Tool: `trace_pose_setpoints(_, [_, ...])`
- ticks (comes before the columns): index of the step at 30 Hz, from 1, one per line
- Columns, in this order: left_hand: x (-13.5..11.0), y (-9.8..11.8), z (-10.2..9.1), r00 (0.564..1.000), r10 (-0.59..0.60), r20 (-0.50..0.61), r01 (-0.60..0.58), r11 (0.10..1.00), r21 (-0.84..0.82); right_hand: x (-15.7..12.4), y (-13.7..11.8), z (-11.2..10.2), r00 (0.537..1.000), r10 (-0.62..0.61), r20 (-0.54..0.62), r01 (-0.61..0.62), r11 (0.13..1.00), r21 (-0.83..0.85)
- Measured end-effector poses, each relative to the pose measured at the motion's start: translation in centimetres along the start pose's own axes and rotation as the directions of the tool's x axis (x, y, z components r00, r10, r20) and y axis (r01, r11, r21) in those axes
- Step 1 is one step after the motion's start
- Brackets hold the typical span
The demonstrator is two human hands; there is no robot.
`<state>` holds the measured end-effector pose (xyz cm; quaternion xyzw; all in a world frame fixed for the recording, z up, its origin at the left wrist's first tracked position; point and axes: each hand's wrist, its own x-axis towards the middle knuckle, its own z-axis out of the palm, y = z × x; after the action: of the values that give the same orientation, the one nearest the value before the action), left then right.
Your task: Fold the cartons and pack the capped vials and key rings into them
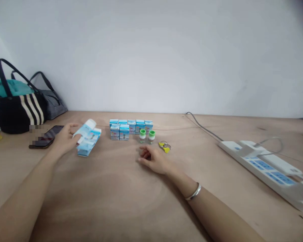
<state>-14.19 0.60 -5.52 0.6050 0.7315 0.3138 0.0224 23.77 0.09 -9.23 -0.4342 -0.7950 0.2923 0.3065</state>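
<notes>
At the left, my left hand (67, 138) has its thumb and fingers around the edge of a flattened blue and white carton (87, 129). Other flat cartons (87, 149) lie right under it. My right hand (154, 159) rests near the middle of the table, fingers loosely bent and apart from the thumb, with nothing in it. Just beyond it stand two small clear vials with green caps, a left vial (142, 136) and a right vial (151, 136). Several folded blue and white boxes (124, 132) stand upright in two rows behind.
Yellow-handled small scissors (164, 147) lie right of the vials. A dark phone (49, 136) is beside my left hand. A striped black bag (20, 111) and a grey bag (53, 104) stand at the far left. A white power strip (257, 168) with cables spans the right side.
</notes>
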Motion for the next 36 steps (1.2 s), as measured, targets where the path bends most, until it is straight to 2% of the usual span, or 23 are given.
trace_pose_setpoints(3, [0.0,-0.9,1.4,0.97,-0.097,0.225,0.063,0.986,0.154,0.0,0.2,0.1,1.0,-0.031,0.0,0.031,0.999,-0.01])
trace_pose_setpoints(5, [-0.3,-0.8,2.0,0.954,-0.114,0.276,0.06,0.979,0.195,-0.1,0.3,0.1,0.999,-0.04,-0.003,0.04,0.999,-0.026])
trace_pose_setpoints(8, [-0.6,-0.1,2.0,0.942,-0.132,0.309,0.07,0.976,0.206,-0.1,0.2,0.1,0.999,-0.044,-0.002,0.044,0.998,-0.051])
trace_pose_setpoints(11, [-0.9,0.6,1.1,0.935,-0.167,0.314,0.094,0.967,0.236,-0.1,0.0,0.1,0.999,-0.052,-0.003,0.051,0.996,-0.066])
trace_pose_setpoints(14, [-1.2,1.4,0.0,0.968,-0.174,0.182,0.111,0.944,0.311,-0.1,0.0,0.1,0.998,-0.056,-0.003,0.056,0.995,-0.088])
trace_pose_setpoints(16, [-1.4,2.2,-0.2,0.995,-0.087,0.046,0.065,0.934,0.351,-0.1,0.0,0.1,0.998,-0.06,0.002,0.06,0.993,-0.101])
trace_pose_setpoints(18, [-1.6,3.5,0.3,0.996,0.087,-0.03,-0.071,0.934,0.35,-0.1,0.0,0.1,0.997,-0.071,0.003,0.071,0.99,-0.118])
trace_pose_setpoints(20, [-1.6,5.2,1.5,0.953,0.303,-0.02,-0.285,0.914,0.289,-0.1,-0.1,0.1,0.996,-0.093,0.01,0.093,0.985,-0.145])
trace_pose_setpoints(21, [-1.5,6.3,2.3,0.928,0.373,-0.021,-0.352,0.892,0.283,-0.1,-0.1,0.1,0.994,-0.106,0.022,0.108,0.981,-0.16])
trace_pose_setpoints(23, [-1.0,8.5,4.0,0.898,0.44,0.001,-0.423,0.862,0.28,-0.1,-0.3,0.0,0.99,-0.131,0.051,0.139,0.972,-0.19])
trace_pose_setpoints(25, [-0.3,10.6,5.5,0.838,0.545,0.028,-0.525,0.792,0.312,-0.2,-0.4,-0.2,0.985,-0.155,0.072,0.167,0.962,-0.217])
trace_pose_setpoints(28, [0.8,13.0,7.3,0.802,0.593,0.068,-0.58,0.748,0.322,-0.2,-0.5,-0.3,0.98,-0.182,0.085,0.198,0.948,-0.248])
trace_pose_setpoints(30, [1.1,13.8,8.1,0.771,0.626,0.116,-0.626,0.713,0.317,-0.2,-0.4,-0.4,0.977,-0.193,0.091,0.211,0.943,-0.259])
trace_pose_setpoints(33, [1.0,13.8,9.0,0.738,0.659,0.143,-0.665,0.675,0.319,-0.2,-0.4,-0.4,0.974,-0.203,0.103,0.223,0.94,-0.257])
trace_pose_setpoints(36, [0.3,13.4,9.0,0.707,0.694,0.134,-0.699,0.657,0.282,-0.1,-0.4,-0.3,0.974,-0.199,0.108,0.22,0.943,-0.251])
